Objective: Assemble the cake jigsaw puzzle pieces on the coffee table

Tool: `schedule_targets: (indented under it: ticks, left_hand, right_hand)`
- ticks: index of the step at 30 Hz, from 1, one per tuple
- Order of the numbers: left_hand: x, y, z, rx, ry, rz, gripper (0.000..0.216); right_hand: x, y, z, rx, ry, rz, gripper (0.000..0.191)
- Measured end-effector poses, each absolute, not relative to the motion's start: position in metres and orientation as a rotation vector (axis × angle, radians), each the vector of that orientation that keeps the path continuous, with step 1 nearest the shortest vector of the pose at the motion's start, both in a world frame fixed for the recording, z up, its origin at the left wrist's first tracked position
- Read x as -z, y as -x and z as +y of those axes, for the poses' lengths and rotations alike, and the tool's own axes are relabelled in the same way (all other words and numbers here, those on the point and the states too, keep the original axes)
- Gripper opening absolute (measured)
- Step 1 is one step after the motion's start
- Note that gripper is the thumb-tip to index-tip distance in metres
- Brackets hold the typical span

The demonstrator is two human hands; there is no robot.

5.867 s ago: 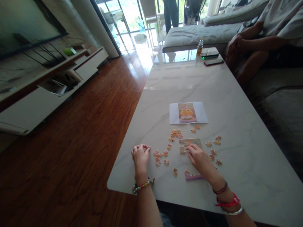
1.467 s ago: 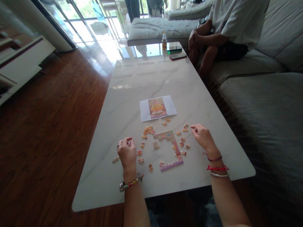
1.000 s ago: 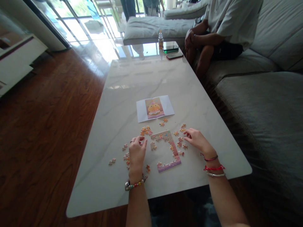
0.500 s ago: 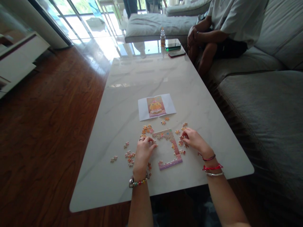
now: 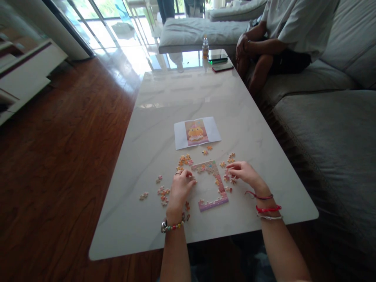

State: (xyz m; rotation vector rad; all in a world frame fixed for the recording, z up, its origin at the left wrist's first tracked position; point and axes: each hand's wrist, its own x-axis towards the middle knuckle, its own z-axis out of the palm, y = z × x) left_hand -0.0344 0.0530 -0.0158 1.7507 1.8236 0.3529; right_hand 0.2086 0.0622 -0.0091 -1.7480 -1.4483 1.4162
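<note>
A partly joined jigsaw puzzle (image 5: 222, 188) lies on the white table, its top, right and bottom borders connected around a bare middle. At its left side my left hand (image 5: 181, 188) is closed, with a small pale puzzle piece (image 5: 195, 179) at the thumb and fingertips. My right hand (image 5: 245, 173) hovers low to the right of the puzzle, fingers stretched out over loose pinkish pieces (image 5: 226, 177); its fingertips partly cover them. Yellow pieces (image 5: 184, 159) are heaped beyond my left hand. More loose pieces (image 5: 163, 195) lie to its left.
A creased paper sheet with a printed cartoon picture (image 5: 196, 132) lies beyond the puzzle. Phones (image 5: 222, 67) and a bottle (image 5: 205, 49) stand or lie at the table's (image 5: 164, 98) far end. A person (image 5: 293, 35) sits on the grey sofa (image 5: 329, 113) at right.
My right hand's fingers have straightened and lifted slightly from the pinkish pieces. My left hand keeps nearly the same place and grip. The whole view has shifted slightly.
</note>
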Motion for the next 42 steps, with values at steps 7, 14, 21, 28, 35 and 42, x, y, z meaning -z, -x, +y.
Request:
schedule_targets:
  ticks: [7,14,21,28,35,42]
  left_hand:
    - [0.014,0.033,0.052,-0.418,-1.657,1.784,0.007]
    - [0.017,0.055,0.054,-0.716,-1.325,1.815,0.013]
    - [0.016,0.078,0.050,-0.786,-1.154,1.911,0.016]
    - [0.017,0.077,0.048,-0.842,-1.263,1.967,0.029]
    - [0.017,0.084,0.047,-0.902,-1.293,2.025,0.031]
    - [0.022,0.094,0.045,-0.829,-1.309,2.175,0.030]
  right_hand:
    - [0.003,-0.206,0.062,-1.644,1.687,-1.262,0.011]
    - [0.010,-0.203,0.062,-1.677,1.642,-1.286,0.010]
    - [0.017,-0.201,0.065,-1.563,1.586,-1.379,0.015]
    - [0.008,-0.187,0.062,-1.593,1.480,-1.479,0.024]
    - [0.011,-0.138,0.047,-1.911,1.324,-1.706,0.008]
    - [0.007,-0.124,0.042,-1.816,1.406,-1.877,0.013]
